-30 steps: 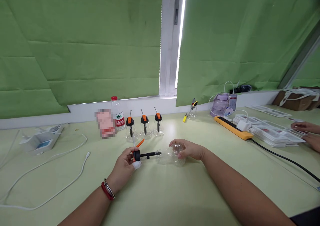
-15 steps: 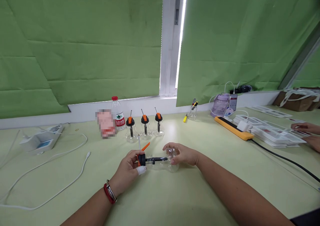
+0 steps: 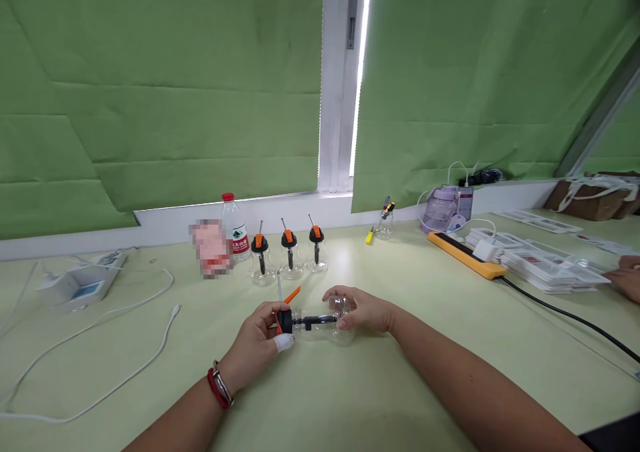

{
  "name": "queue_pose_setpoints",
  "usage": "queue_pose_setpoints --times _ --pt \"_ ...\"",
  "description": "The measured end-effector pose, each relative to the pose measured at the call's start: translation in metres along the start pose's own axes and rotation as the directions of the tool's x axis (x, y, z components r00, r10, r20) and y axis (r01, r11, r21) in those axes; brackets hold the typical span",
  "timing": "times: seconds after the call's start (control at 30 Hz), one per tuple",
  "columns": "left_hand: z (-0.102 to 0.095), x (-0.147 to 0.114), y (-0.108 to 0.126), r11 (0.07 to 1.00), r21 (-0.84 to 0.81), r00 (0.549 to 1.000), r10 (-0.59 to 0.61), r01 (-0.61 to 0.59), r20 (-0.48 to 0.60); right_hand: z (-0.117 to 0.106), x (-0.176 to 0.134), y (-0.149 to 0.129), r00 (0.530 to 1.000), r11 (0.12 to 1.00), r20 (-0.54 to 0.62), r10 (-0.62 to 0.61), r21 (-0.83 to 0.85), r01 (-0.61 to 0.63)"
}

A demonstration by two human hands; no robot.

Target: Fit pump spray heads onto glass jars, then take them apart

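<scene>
My left hand (image 3: pixel 264 335), with white tape on its thumb, is closed round a black-and-orange pump head (image 3: pixel 285 321). A thin metal spout and an orange lever stick out from it, away from me. My right hand (image 3: pixel 364 309) grips the base end of a clear bottle (image 3: pixel 325 335) that lies on its side. The head's black tube (image 3: pixel 320 320) runs inside the bottle. The bottle's neck is close up to the head; whether they touch I cannot tell. Behind my hands stand three upright clear bottles with matching heads, one being the middle bottle (image 3: pixel 291 265).
A water bottle (image 3: pixel 235 229) stands at the back left, white cables (image 3: pixel 165 345) on the left. Screwdrivers stand in a small clear jar (image 3: pixel 385 229). To the right are an orange power strip (image 3: pixel 465 255), stacked white frames (image 3: pixel 545 272) and another person's hand (image 3: pixel 627 279).
My right hand has brought the clear bottle slightly left, closer to the pump head. My left hand stays nearly still. The other person's hands have drawn back to the right.
</scene>
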State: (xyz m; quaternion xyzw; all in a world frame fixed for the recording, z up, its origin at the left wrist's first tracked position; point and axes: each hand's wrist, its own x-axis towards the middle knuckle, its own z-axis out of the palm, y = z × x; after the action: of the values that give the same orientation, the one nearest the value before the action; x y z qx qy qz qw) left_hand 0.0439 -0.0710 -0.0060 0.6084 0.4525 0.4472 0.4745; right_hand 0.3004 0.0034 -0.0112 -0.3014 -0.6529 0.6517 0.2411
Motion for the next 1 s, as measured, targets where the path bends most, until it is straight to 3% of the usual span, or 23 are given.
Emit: queue_pose_setpoints --times 0.57,1.0 --pt "-0.0026 0.0006 -0.0057 0.998 -0.061 0.999 -0.008 0.011 0.051 0.0049 0.0002 -0.0023 1.000 0.998 0.011 -0.011 0.058 0.011" --pt "-0.0027 0.0004 0.0005 0.990 -0.106 0.995 -0.093 0.097 0.039 0.0053 0.0001 -0.0006 0.999 0.998 0.020 -0.036 0.053 0.035"
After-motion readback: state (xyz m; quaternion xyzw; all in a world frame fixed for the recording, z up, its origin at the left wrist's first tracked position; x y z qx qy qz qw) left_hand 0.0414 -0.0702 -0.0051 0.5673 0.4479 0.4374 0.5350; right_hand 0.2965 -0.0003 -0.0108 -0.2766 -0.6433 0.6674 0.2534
